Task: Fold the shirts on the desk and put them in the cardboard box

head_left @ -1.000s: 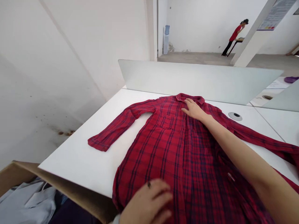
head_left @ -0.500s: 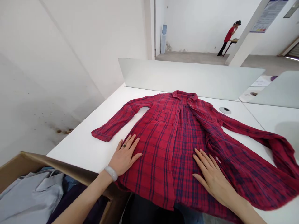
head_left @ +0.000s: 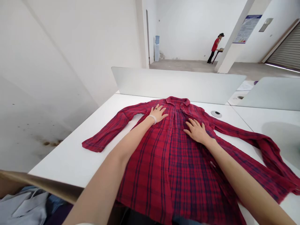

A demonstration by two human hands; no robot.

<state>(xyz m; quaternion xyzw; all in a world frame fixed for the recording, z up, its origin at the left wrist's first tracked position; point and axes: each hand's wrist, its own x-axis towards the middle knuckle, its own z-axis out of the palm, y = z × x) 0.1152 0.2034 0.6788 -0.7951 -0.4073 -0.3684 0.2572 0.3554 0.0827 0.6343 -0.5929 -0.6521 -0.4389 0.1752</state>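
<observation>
A red and navy plaid shirt (head_left: 150,162) lies face up on the white table (head_left: 103,115), its collar at the far side and its hem over the near edge. Its front is unbuttoned, with the right-hand panel folded outward so the inside back shows. My left hand (head_left: 158,114) rests flat on the left chest, fingers spread, a ring and a pale bangle on it. On the inside back, near the folded panel, lies my right hand (head_left: 197,130) with fingers apart. Both sleeves stretch out to the sides.
Frosted partitions (head_left: 178,85) stand along the table's far edge. A cable grommet (head_left: 216,114) sits right of the collar. At lower left, a cardboard box (head_left: 42,182) holds clothes (head_left: 25,206). A wall rises on the left. Far back, a person (head_left: 214,48) stands at a small table.
Both my hands have slid from the lower part of the shirt up toward the collar, fingers still spread. The view has tilted up and shifted a little right.
</observation>
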